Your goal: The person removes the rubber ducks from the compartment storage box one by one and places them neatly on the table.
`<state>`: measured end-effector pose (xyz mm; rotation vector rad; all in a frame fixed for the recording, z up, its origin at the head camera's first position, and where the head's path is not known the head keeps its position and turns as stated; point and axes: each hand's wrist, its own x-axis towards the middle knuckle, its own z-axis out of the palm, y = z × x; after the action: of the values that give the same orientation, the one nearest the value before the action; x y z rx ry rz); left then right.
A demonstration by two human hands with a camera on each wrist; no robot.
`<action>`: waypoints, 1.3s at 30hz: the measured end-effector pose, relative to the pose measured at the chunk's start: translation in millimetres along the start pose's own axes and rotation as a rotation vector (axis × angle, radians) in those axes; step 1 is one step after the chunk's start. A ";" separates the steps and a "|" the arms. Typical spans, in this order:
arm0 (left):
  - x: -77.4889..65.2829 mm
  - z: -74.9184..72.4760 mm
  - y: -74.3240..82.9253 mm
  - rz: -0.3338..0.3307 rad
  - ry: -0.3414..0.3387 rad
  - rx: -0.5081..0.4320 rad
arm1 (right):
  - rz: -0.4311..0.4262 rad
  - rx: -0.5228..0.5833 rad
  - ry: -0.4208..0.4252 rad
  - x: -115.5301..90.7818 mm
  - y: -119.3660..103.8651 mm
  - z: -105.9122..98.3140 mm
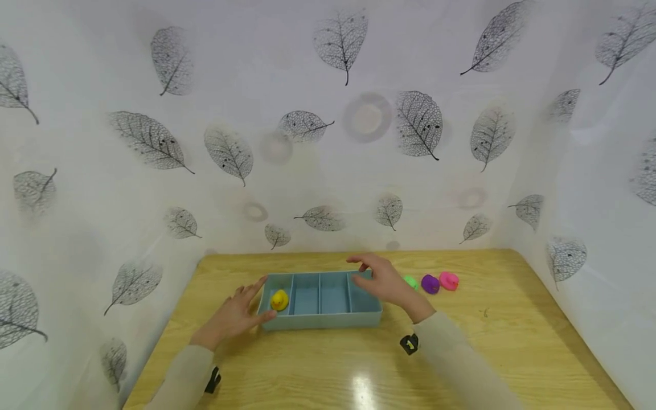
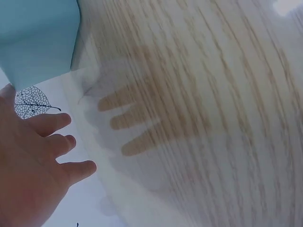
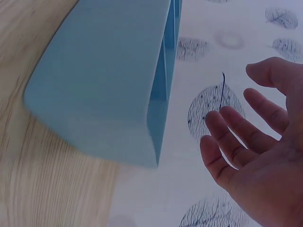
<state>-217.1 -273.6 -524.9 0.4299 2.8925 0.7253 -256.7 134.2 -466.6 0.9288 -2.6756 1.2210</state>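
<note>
A light blue tray [image 1: 323,322] with a row of compartments sits on the wooden table. Inside its leftmost compartment is a yellow rubber duck [image 1: 279,299]. My left hand [image 1: 230,318] spreads around the tray's left end, its thumb by the front rim and index fingertip at the back corner. The left wrist view shows that fingertip right at the tray's edge [image 2: 38,45], with the other fingers apart from it. Over the rightmost compartment hovers my right hand [image 1: 385,280], fingers loosely bent and nothing in them. In the right wrist view its empty palm [image 3: 270,175] faces the tray.
Just right of the tray, partly behind my right hand, is a small green toy [image 1: 411,282]. Beside it are a purple rubber duck [image 1: 430,284] and a pink one [image 1: 449,281]. A white leaf-patterned sheet [image 1: 328,171] encloses the table's back and sides.
</note>
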 end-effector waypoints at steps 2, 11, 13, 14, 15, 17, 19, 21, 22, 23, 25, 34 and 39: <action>0.8 0.0 0.8 -0.004 0.002 0.004 | -0.002 0.011 -0.014 5.5 -6.8 6.3; -0.4 -3.1 3.3 -0.028 -0.018 -0.022 | -0.044 0.021 -0.081 20.3 -32.9 33.8; -0.5 -3.4 3.4 -0.029 -0.020 -0.019 | -0.052 0.036 -0.091 22.4 -35.5 39.6; -0.5 -3.5 3.6 -0.030 -0.022 -0.018 | -0.056 0.041 -0.094 23.6 -36.4 42.3; -0.4 -3.5 3.8 -0.034 -0.024 -0.017 | -0.058 0.047 -0.097 24.5 -37.8 44.8; 0.2 -3.2 3.6 -0.039 -0.028 -0.010 | -0.060 0.067 -0.109 26.6 -39.7 49.6; 0.7 -3.0 2.9 -0.047 -0.033 -0.005 | -0.060 0.076 -0.120 28.3 -40.3 54.5; 1.0 -2.8 2.0 -0.057 -0.038 -0.009 | -0.064 0.083 -0.131 30.3 -40.9 59.2; 1.1 -2.9 1.6 -0.062 -0.042 -0.013 | -0.062 0.091 -0.139 31.4 -40.9 61.4; 1.0 -3.3 1.5 -0.066 -0.047 -0.023 | -0.063 0.093 -0.143 32.5 -40.2 63.8; 0.7 -4.0 1.8 -0.075 -0.057 -0.048 | -0.065 0.096 -0.155 35.2 -39.4 68.0; 0.4 -6.7 4.0 -0.117 -0.092 -0.089 | -0.057 0.098 -0.197 44.3 -40.1 80.8; -0.1 -8.1 5.5 -0.120 -0.098 -0.098 | -0.039 0.102 -0.200 47.9 -39.1 89.1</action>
<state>-217.2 -272.5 -515.1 0.2704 2.7502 0.7995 -257.7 27.8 -487.7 1.1700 -2.7502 1.3344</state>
